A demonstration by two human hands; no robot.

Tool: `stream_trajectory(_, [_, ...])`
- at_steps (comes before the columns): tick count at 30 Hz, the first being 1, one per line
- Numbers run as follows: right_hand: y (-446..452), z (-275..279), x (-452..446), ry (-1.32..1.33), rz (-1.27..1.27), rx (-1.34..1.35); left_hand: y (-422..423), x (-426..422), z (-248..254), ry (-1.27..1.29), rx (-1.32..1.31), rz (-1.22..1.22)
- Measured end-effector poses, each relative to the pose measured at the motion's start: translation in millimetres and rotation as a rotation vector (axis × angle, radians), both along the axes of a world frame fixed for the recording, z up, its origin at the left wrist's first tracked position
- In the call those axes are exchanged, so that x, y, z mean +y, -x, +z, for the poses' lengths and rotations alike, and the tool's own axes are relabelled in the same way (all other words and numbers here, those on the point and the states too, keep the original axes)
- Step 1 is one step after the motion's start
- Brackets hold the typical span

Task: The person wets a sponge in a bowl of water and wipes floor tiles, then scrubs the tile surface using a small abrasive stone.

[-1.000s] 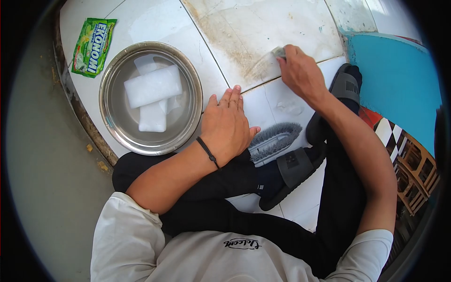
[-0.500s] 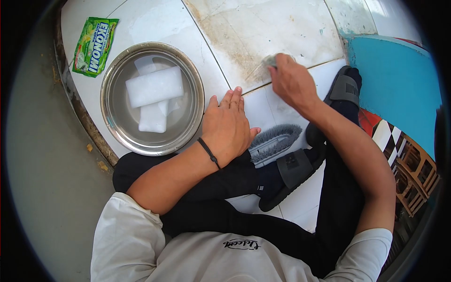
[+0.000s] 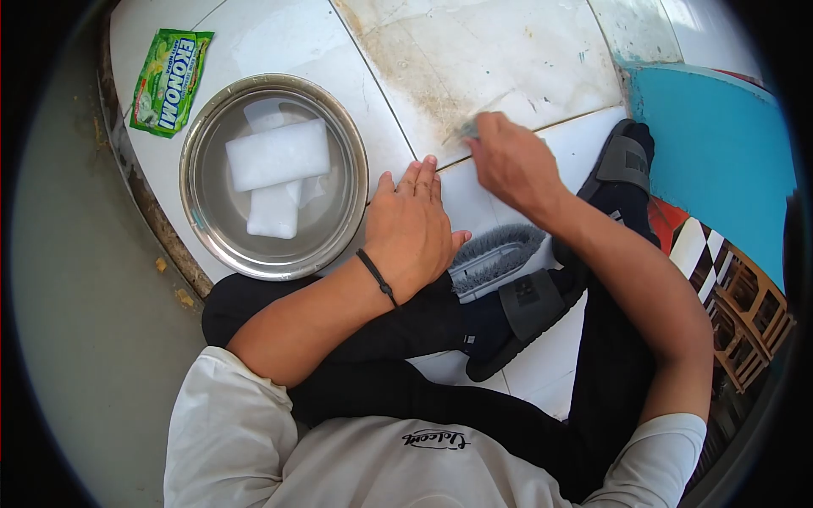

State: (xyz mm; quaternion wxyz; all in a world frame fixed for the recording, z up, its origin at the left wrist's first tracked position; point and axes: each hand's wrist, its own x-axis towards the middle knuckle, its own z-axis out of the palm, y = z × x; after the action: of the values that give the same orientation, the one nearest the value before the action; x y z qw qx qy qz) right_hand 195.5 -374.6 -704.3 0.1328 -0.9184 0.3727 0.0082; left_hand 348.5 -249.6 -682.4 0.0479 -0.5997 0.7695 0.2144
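Widest of all, a white-tiled floor (image 3: 262,42). Ahead on it, a large tile (image 3: 525,55), brown down the left side and toward the near seam, paler over the middle and right. By the look of it, only partly clean: plenty of brown stain (image 3: 415,63) left to rub at, with no telling how much already lifted. To the left, a metal basin (image 3: 359,182) of what looks like water, with white blocks (image 3: 278,155) crossed inside. Beyond it, a green packet (image 3: 172,83), lying flat. Just beside a dark sandal (image 3: 533,302), a grey brush (image 3: 500,258), out of use. Close to the basin, the left hand (image 3: 409,224), palm down on the floor, grip released. Over the tile's near edge, the right hand (image 3: 517,165), grip pinched around something small. Smallest, that grey-green scrap (image 3: 468,129), mostly hidden by fingers, at the stain's near end; rubbing apparently midway, unfinished.
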Motion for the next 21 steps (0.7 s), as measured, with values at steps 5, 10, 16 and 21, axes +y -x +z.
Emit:
stream_trajectory(5, [1,2,-5,-0.007,0.060,-0.018,-1,0,1,-0.010,0.012,0.009])
stream_trajectory(10, [19,-1,-37,0.089,-0.110,0.067,-1,-1,3,-0.012,0.005,0.008])
stream_trajectory(16, [-1,-2,8,-0.017,0.179,-0.016,-1,0,1,-0.010,0.012,0.002])
stream_trajectory(21, [27,-5,-47,0.182,-0.060,0.032,-2,-1,2,0.002,0.000,0.002])
